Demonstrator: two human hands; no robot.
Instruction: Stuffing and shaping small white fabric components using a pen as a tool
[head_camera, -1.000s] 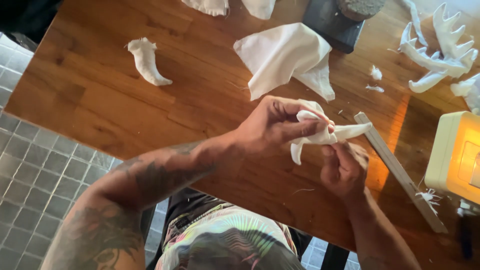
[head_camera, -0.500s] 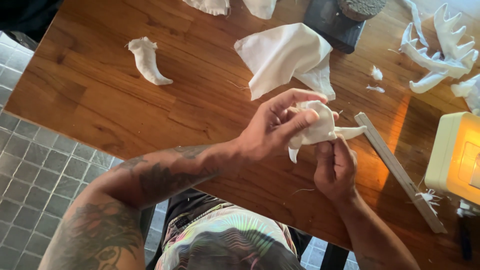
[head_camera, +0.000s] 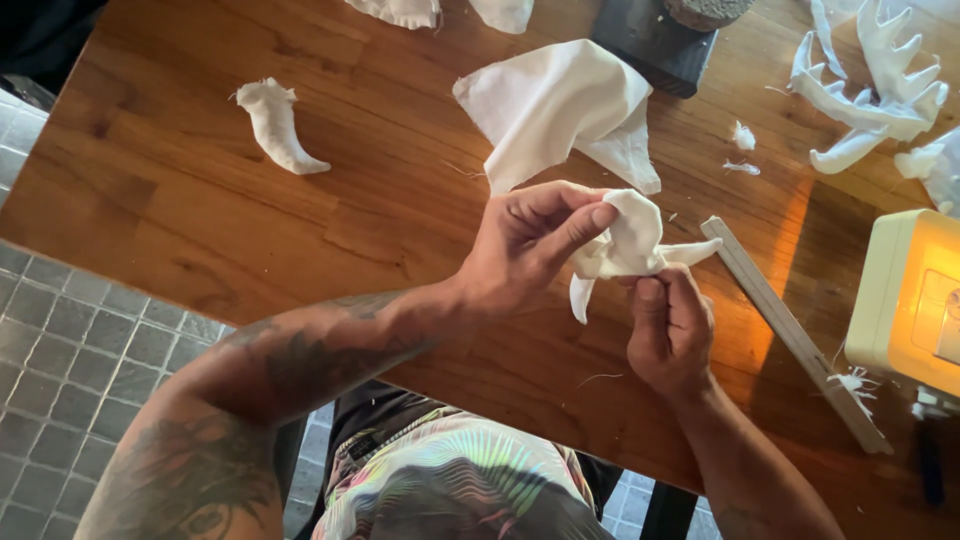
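From the head view, looking down over my forearms, my left hand (head_camera: 520, 245) is curled around a small white cloth piece (head_camera: 625, 240) held above the wooden table (head_camera: 200, 230). My left fingers (head_camera: 585, 218) are bent and closed on it: the forefinger stretches along the top and presses the rounded bulge of the fabric, while the other fingers fold in behind. I cannot see the thumb's tip, which is tucked under the cloth.

My right hand (head_camera: 672, 335) comes up from below, and its fingers (head_camera: 650, 300) are pinched shut on the lower edge of the same piece, knuckles toward the camera. A narrow point of the fabric sticks out to the right and another hangs down between my two hands.

Just beyond my left hand, a larger sheet of white cloth (head_camera: 560, 110) lies crumpled on the table. Farther left, well apart, rests a small stuffed white horn shape (head_camera: 278, 125). To the right of my hands a pale flat stick (head_camera: 790, 335) lies slantwise on the wood, near a cream-coloured box (head_camera: 905, 300) at the edge. At the top right lies a spiky white sewn shape (head_camera: 870, 85), and a dark block (head_camera: 655, 40) sits at the top.
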